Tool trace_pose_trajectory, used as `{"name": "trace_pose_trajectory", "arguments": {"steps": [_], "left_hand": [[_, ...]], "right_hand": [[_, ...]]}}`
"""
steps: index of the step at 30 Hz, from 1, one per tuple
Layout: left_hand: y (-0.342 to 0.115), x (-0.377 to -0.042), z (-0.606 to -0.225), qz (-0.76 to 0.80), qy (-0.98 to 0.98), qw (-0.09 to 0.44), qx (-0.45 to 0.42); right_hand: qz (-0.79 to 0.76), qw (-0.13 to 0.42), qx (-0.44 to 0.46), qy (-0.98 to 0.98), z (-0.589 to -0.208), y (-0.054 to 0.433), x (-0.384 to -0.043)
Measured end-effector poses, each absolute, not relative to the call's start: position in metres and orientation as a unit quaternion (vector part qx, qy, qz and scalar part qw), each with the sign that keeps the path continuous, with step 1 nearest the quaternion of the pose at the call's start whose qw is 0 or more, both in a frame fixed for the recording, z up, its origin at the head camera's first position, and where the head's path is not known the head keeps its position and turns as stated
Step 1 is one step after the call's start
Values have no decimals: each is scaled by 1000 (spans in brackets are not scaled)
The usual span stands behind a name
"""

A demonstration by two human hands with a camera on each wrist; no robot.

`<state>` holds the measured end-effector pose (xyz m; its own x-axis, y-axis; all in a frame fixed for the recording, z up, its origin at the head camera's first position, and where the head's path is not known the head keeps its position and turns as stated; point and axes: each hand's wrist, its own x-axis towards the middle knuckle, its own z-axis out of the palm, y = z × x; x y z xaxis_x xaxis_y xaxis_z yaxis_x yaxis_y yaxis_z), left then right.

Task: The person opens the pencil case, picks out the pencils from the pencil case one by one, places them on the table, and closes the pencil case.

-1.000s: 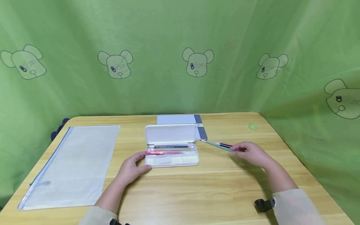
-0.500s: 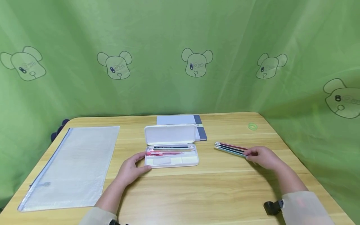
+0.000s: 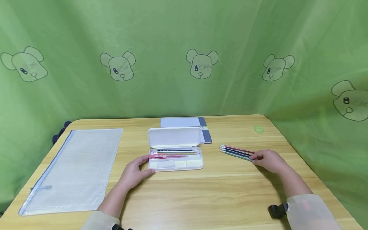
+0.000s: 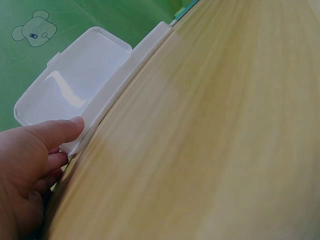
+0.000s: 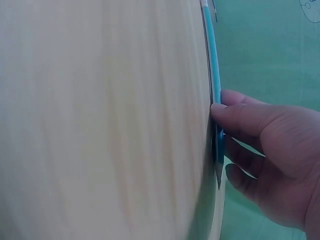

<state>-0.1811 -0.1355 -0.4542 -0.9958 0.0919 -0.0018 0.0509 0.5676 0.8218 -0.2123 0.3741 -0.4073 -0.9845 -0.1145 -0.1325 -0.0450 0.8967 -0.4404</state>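
Note:
An open white pencil case lies on the table with its lid raised at the back. Dark pencils, red pens and pale blocks are inside its tray. My left hand holds the case by its left end; the left wrist view shows the thumb against the outer wall. To the right of the case, several pencils lie side by side, red, dark and blue-green. My right hand pinches them near their right ends. In the right wrist view, thumb and fingers are at the blue-green pencil, its sharpened tip pointing towards me.
Behind the case lies a notebook with a dark edge strip. A clear zip pouch covers the table's left side. Near the back right corner sits a green ring. Green curtain surrounds the wooden table.
My right hand has moved right and slightly nearer. The blue-green pencil, earlier slanting away from the others, now lies alongside them. My left hand stays at the case.

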Motion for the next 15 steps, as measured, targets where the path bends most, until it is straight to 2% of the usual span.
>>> {"name": "trace_pose_trajectory", "arguments": {"steps": [15], "left_hand": [[-136, -181, -454, 465, 884, 23, 41]], "right_hand": [[-220, 63, -48, 972, -402, 366, -211]]}}
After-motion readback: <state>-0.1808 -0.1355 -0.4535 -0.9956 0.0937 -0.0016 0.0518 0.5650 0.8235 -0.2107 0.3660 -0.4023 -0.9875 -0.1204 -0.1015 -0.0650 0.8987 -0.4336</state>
